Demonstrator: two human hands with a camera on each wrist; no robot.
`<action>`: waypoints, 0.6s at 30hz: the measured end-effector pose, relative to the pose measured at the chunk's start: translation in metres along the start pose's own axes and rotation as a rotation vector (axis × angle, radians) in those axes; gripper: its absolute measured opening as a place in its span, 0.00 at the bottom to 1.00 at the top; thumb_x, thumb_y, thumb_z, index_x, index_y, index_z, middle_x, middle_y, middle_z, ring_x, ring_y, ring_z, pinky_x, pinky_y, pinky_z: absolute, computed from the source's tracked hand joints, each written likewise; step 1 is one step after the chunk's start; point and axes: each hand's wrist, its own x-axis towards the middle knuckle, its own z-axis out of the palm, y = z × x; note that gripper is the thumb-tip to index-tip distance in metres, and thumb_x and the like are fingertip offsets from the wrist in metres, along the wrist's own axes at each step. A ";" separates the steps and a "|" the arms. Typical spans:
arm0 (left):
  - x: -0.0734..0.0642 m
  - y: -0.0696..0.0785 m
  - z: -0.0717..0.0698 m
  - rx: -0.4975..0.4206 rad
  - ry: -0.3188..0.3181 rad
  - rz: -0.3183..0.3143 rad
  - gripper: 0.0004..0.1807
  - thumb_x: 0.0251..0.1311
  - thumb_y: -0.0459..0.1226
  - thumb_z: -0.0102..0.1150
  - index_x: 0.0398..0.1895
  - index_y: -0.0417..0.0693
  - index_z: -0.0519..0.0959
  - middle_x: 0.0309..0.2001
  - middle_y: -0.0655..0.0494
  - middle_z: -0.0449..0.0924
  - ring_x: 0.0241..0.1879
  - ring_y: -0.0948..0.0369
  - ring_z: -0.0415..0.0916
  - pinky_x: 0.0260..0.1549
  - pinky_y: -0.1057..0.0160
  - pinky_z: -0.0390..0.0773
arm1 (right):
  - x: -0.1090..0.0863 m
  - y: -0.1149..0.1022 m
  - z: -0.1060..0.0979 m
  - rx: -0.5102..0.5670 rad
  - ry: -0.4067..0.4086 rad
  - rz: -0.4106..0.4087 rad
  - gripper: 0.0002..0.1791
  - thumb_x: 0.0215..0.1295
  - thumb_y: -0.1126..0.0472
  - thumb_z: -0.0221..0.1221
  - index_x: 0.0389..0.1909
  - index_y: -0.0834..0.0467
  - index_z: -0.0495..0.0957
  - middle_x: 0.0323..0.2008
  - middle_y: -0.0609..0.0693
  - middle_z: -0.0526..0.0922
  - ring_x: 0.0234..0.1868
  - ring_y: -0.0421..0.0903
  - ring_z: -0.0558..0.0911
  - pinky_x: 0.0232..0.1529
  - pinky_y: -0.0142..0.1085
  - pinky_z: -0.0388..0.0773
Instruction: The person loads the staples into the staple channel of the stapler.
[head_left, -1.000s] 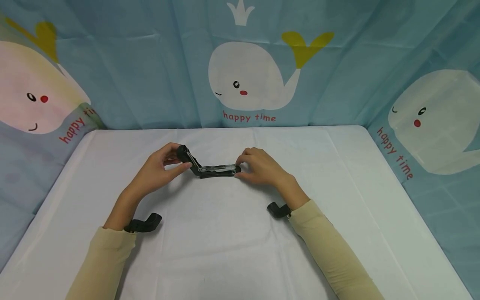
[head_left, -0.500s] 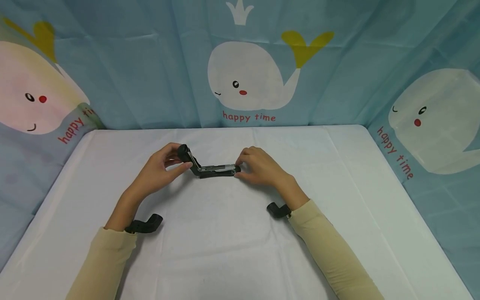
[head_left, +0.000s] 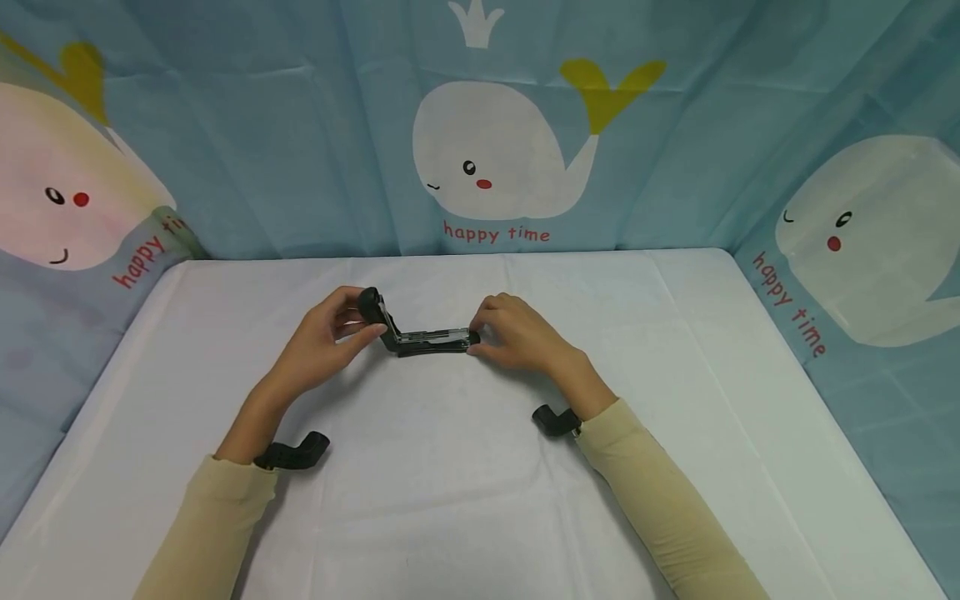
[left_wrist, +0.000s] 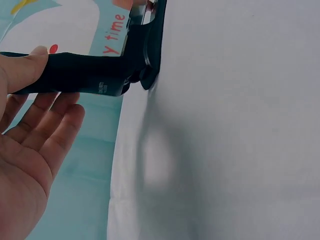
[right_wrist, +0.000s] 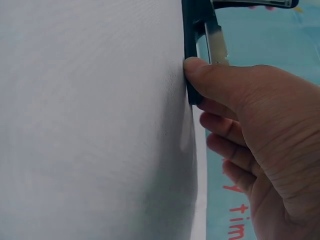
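Observation:
A black stapler (head_left: 435, 342) lies opened out on the white table, its top arm tilted up to the left and a silvery metal strip showing along the base. My left hand (head_left: 318, 343) grips the raised top arm, thumb on the near side; in the left wrist view the fingers of that hand (left_wrist: 30, 157) are below the arm. At the other end, my right hand (head_left: 521, 335) pinches the base's tip. The right wrist view has the right thumb (right_wrist: 212, 80) pressed on the black base (right_wrist: 190, 37), beside the metal strip (right_wrist: 216, 47).
Black curved wrist mounts (head_left: 296, 451) stick out from both sleeves over the tabletop. A white cloth (head_left: 450, 500) covers the table. Behind it and at both sides hangs a blue curtain (head_left: 300, 167) printed with whales.
My left hand has shifted slightly to the right, and the stapler's raised arm stands a little more upright. My right hand keeps its place at the base's tip.

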 end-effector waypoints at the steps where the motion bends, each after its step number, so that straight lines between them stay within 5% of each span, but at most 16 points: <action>1: 0.000 0.000 0.001 -0.029 -0.004 0.001 0.21 0.66 0.36 0.65 0.59 0.47 0.72 0.51 0.52 0.80 0.53 0.70 0.78 0.54 0.78 0.80 | 0.000 0.000 0.000 0.001 -0.002 0.002 0.16 0.65 0.46 0.67 0.47 0.51 0.85 0.48 0.46 0.81 0.55 0.47 0.78 0.65 0.42 0.74; 6: 0.000 -0.001 0.006 -0.121 -0.015 0.002 0.21 0.66 0.35 0.64 0.58 0.44 0.70 0.52 0.52 0.77 0.54 0.66 0.78 0.53 0.75 0.83 | 0.000 0.001 0.001 0.011 -0.003 0.005 0.17 0.64 0.46 0.67 0.47 0.51 0.85 0.48 0.46 0.81 0.55 0.47 0.78 0.65 0.43 0.74; 18: 0.001 -0.006 0.013 -0.142 0.002 0.010 0.21 0.68 0.35 0.63 0.61 0.45 0.69 0.56 0.56 0.75 0.56 0.66 0.76 0.55 0.75 0.82 | -0.001 0.003 0.000 0.045 -0.013 0.014 0.16 0.66 0.47 0.66 0.48 0.51 0.85 0.49 0.47 0.81 0.56 0.47 0.77 0.65 0.43 0.75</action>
